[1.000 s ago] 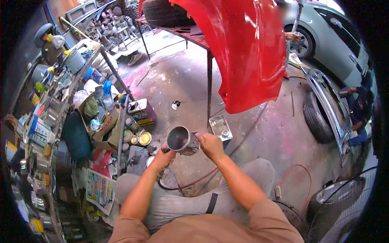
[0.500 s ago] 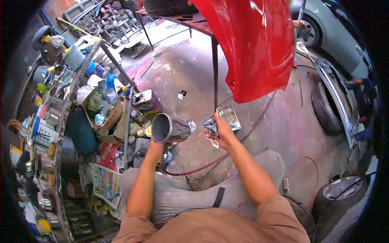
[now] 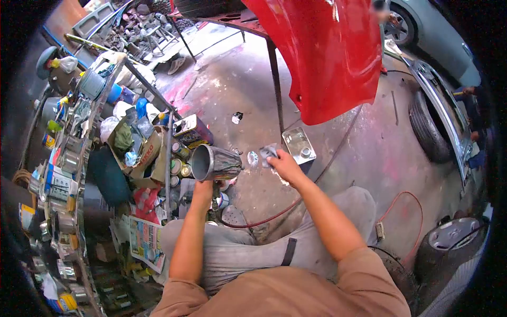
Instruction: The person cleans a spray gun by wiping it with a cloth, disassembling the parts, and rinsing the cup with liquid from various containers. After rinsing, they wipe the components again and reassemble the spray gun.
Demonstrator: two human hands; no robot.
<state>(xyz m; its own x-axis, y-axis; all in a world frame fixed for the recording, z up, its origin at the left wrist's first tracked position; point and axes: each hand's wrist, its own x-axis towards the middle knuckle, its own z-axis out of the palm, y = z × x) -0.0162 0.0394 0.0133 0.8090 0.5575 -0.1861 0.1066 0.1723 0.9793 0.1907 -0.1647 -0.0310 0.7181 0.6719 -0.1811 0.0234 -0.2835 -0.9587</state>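
My left hand (image 3: 203, 188) is wrapped round the underside of a dark grey, paint-stained cup (image 3: 226, 163). The cup lies tilted on its side, its wide mouth facing left. In my right hand (image 3: 285, 165) a crumpled grey rag (image 3: 268, 154) is pinched between the fingers, just right of the cup's base and apart from it. Close behind that hand stands a rectangular metal tin (image 3: 297, 139) with a round cap, on the floor. A small shiny patch (image 3: 252, 158) shows on the floor between cup and rag.
A cluttered shelf (image 3: 124, 61) of cans and boxes runs along my left. Ahead, a red car body panel (image 3: 330, 68) overhangs from a metal stand (image 3: 274, 79). A dark red hose (image 3: 280, 212) crosses the floor. Tyres (image 3: 429, 129) and another person's hand (image 3: 391, 20) are to the right.
The cup has moved slightly left, and its mouth is turned a little. My right hand with the rag has shifted slightly left and up. The view has tilted a little.
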